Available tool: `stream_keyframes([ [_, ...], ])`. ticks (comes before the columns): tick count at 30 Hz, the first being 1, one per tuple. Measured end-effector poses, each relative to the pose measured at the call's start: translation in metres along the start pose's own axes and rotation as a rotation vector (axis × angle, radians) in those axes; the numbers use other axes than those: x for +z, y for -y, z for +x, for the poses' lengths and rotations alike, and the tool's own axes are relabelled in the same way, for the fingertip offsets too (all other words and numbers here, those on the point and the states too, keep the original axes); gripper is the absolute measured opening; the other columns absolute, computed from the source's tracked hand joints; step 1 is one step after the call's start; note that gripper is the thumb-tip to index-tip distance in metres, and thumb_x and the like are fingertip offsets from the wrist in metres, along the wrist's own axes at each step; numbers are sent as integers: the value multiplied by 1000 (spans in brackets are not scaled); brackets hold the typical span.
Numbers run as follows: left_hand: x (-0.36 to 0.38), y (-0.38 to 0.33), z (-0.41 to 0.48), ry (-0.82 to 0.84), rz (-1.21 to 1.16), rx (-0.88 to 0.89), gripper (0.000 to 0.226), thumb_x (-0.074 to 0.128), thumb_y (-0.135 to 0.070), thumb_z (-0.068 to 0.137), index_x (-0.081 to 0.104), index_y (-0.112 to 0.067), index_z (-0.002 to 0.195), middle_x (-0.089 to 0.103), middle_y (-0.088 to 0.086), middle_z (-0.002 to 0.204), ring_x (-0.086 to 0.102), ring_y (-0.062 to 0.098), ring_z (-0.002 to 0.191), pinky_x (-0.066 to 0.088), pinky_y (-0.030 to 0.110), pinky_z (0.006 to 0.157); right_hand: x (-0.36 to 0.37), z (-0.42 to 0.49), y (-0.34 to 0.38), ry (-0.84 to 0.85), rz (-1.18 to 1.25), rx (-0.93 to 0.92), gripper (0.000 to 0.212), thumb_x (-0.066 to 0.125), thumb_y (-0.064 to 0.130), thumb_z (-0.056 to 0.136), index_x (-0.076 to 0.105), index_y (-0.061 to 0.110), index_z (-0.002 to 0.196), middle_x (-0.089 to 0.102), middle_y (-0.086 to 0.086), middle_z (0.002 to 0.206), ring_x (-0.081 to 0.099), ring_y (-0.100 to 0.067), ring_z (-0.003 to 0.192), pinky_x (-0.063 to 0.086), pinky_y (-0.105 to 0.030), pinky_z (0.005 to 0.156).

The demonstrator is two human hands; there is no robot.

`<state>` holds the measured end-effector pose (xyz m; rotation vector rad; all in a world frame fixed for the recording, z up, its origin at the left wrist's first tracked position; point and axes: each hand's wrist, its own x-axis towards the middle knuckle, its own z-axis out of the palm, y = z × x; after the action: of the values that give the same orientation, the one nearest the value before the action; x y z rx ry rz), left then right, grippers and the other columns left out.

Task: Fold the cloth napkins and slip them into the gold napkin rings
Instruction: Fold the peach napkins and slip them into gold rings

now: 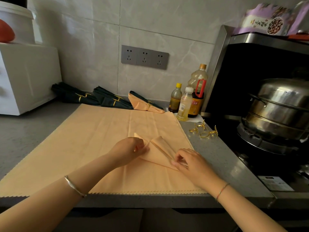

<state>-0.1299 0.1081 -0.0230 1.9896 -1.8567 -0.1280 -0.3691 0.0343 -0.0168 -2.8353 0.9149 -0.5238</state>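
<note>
Countertop (222,158): peach napkin (158,152) pinched between left hand (128,149) and right hand (192,163)

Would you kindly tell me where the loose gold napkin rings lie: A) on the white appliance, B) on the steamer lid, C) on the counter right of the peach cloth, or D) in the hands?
C: the loose gold napkin rings lie on the grey counter, just right of the peach cloth and its zigzag edge.

purple bag (265,20): perhaps "三色糙米" | dark sauce bottle (195,104): label characters too blurred
</note>
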Motion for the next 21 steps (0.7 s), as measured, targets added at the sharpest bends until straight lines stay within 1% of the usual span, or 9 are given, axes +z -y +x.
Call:
stream_keyframes([
  [4, 11, -4, 9, -48, 78, -42, 24, 43, -39, 99, 47, -20, 85, 59, 4, 92, 48, 19, 78, 34, 29, 66, 6, 6, -1, 21, 73, 30, 33, 51, 37, 94, 52, 29, 126, 47, 20, 101, 48, -2, 99, 44, -20, 89],
  [6, 15, -7, 13, -75, 108, -56, 21, 43, -38, 99, 46, -19, 90, 57, 4, 100, 52, 22, 88, 34, 29, 68, 10, 8, -3, 36, 68, 25, 37, 48, 37, 96, 52, 28, 132, 40, 20, 91, 46, -5, 99, 45, -25, 90],
  [7, 17, -7, 14, -94, 103, -53, 19, 44, -38, 98, 48, -19, 99, 55, 3, 108, 54, 23, 97, 36, 30, 73, 11, 8, -4, 36, 60, 23, 37, 46, 37, 97, 54, 27, 131, 36, 20, 86, 45, -6, 98, 44, -26, 90],
  [9, 21, -4, 16, -131, 137, 11, 39, 41, -44, 97, 45, -23, 130, 47, 0, 131, 47, 21, 119, 36, 30, 92, 13, 10, -6, 33, 51, 19, 37, 45, 38, 97, 55, 26, 131, 33, 18, 83, 43, -7, 96, 43, -25, 88],
  [11, 24, 0, 19, -106, 205, 126, 62, 15, -61, 92, 24, -35, 148, 29, -6, 152, 28, 17, 138, 20, 31, 112, 13, 11, -6, 30, 49, 11, 37, 45, 38, 97, 55, 25, 131, 35, 15, 84, 42, -7, 96, 41, -22, 86],
  [14, 25, 4, 23, 56, 186, 178, 77, -11, -68, 78, 10, -44, 148, 7, -12, 159, 1, 15, 147, -8, 33, 116, 13, 11, -6, 32, 32, 12, 37, 45, 37, 97, 54, 26, 132, 37, 14, 86, 42, -7, 95, 41, -23, 86],
  [16, 27, 6, 27, 157, 145, 150, 78, -11, -66, 75, 7, -45, 148, 5, -14, 159, -4, 15, 147, -10, 34, 115, 11, 10, -5, 39, 14, 13, 37, 43, 37, 98, 54, 27, 132, 38, 12, 90, 41, -7, 96, 40, -23, 87],
  [18, 26, 5, 31, 238, 141, 120, 65, -3, -62, 86, 4, -45, 148, 6, -14, 159, -2, 16, 148, -7, 36, 117, 6, 9, 0, 63, -44, -4, 38, 37, 38, 100, 52, 27, 133, 39, 12, 95, 41, -8, 98, 38, -22, 88],
  [21, 24, 3, 36, 282, 152, 91, 47, 13, -43, 102, 6, -44, 149, 8, -14, 159, 2, 15, 147, -3, 37, 119, -1, 11, 6, 121, -207, -88, 52, 22, 46, 96, 36, 26, 142, 42, 10, 123, 43, -11, 115, 35, -26, 101],
])
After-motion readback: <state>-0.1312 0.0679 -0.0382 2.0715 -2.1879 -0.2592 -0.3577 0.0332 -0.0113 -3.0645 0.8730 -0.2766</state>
